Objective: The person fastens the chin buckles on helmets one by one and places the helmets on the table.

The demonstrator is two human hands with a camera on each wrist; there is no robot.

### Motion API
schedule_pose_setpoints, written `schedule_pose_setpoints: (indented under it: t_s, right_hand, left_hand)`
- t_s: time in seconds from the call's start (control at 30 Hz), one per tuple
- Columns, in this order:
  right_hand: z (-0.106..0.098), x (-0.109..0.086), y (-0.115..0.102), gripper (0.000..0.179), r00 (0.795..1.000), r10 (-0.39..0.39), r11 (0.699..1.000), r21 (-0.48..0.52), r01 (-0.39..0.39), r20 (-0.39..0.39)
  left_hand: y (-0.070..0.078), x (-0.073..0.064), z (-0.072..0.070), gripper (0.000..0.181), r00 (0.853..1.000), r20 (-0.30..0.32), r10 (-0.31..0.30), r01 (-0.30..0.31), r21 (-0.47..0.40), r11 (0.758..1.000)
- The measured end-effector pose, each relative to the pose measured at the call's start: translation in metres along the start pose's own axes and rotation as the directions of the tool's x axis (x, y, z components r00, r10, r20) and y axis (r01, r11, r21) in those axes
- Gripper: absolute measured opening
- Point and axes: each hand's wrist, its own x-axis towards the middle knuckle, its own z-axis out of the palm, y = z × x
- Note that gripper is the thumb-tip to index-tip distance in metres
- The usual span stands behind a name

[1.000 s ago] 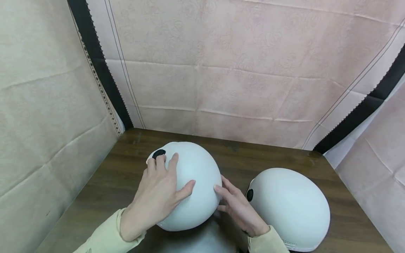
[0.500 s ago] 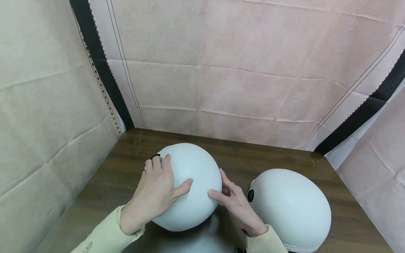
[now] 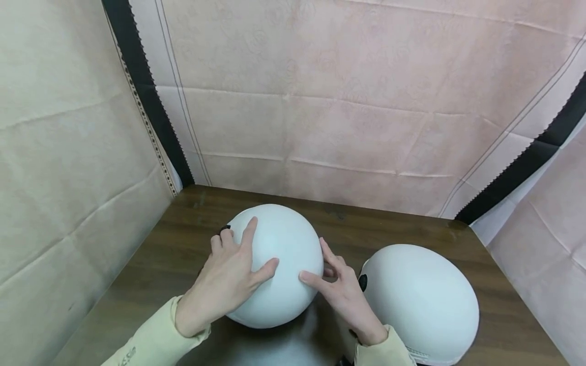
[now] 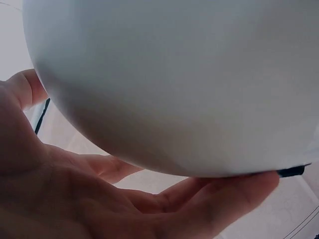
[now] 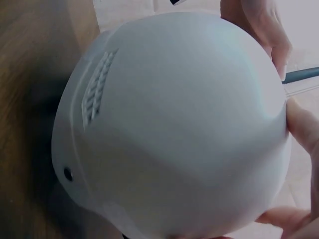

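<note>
Left hand (image 3: 224, 282) on helmet (image 3: 289, 244); sleeve mark (image 3: 127, 356) illegible

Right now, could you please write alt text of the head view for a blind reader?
A person's left hand and right hand hold a white helmet at a brown wooden table. A second white helmet sits to its right; pale fabric hangs behind.

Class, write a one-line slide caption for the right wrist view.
Left hand and right hand hold a smooth white helmet, its ribbed vent near the rim.
</note>
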Motion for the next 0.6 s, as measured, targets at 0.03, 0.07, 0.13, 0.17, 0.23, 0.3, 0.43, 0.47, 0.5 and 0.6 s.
schedule_pose_setpoints:
  t_s: [0.03, 0.07, 0.13, 0.17, 0.23, 0.3, 0.43, 0.47, 0.5, 0.6]
  right_hand:
    - [0.0009, 0.0001, -0.0003, 0.076, 1.0, -0.001, 1.0, 0.005, 0.001, -0.019]
    - [0.0019, 0.0004, -0.0006, 0.075, 0.999, -0.004, 1.0, 0.011, 0.004, -0.036]
    - [0.0037, 0.001, -0.0005, 0.072, 0.997, -0.012, 1.0, 0.02, 0.013, -0.072]
    - [0.0044, 0.0013, -0.0003, 0.069, 0.996, -0.014, 0.999, 0.031, 0.016, -0.086]
    - [0.0056, 0.0016, -0.0001, 0.064, 0.994, -0.014, 0.999, 0.047, 0.02, -0.107]
    - [0.0063, 0.002, -0.0003, 0.06, 0.993, -0.02, 0.998, 0.056, 0.027, -0.118]
    - [0.006, 0.0018, -0.0021, 0.059, 0.989, -0.038, 0.998, 0.04, 0.045, -0.143]
    - [0.0057, 0.0015, -0.0027, 0.06, 0.988, -0.041, 0.998, 0.031, 0.047, -0.149]
    - [0.0054, 0.0013, -0.0032, 0.061, 0.987, -0.043, 0.999, 0.022, 0.047, -0.154]
    - [0.0049, 0.0009, -0.0039, 0.063, 0.986, -0.04, 0.999, 0.008, 0.042, -0.161]
  left_hand:
    - [0.0, -0.0001, -0.0003, 0.08, 1.0, 0.011, -0.011, 0.011, -0.009, 1.0]
    - [0.0001, -0.0003, -0.0006, 0.08, 0.999, 0.024, -0.023, 0.024, -0.016, 1.0]
    - [0.0002, -0.0009, -0.0006, 0.08, 0.998, 0.049, -0.048, 0.049, -0.029, 0.998]
    - [0.0003, -0.0014, -0.0004, 0.08, 0.997, 0.06, -0.058, 0.06, -0.033, 0.998]
    - [0.0002, -0.0019, 0.0002, 0.08, 0.995, 0.074, -0.07, 0.073, -0.036, 0.997]
    - [0.0001, -0.0018, 0.0004, 0.08, 0.994, 0.079, -0.074, 0.077, -0.036, 0.996]
    - [-0.0007, -0.001, 0.0005, 0.08, 0.992, 0.093, -0.087, 0.091, -0.04, 0.995]
    - [-0.001, -0.0008, 0.0006, 0.08, 0.991, 0.099, -0.093, 0.098, -0.044, 0.994]
    - [-0.0014, -0.0007, 0.0008, 0.08, 0.989, 0.106, -0.101, 0.106, -0.047, 0.993]
    - [-0.0026, -0.0004, 0.0021, 0.081, 0.985, 0.128, -0.119, 0.127, -0.056, 0.99]
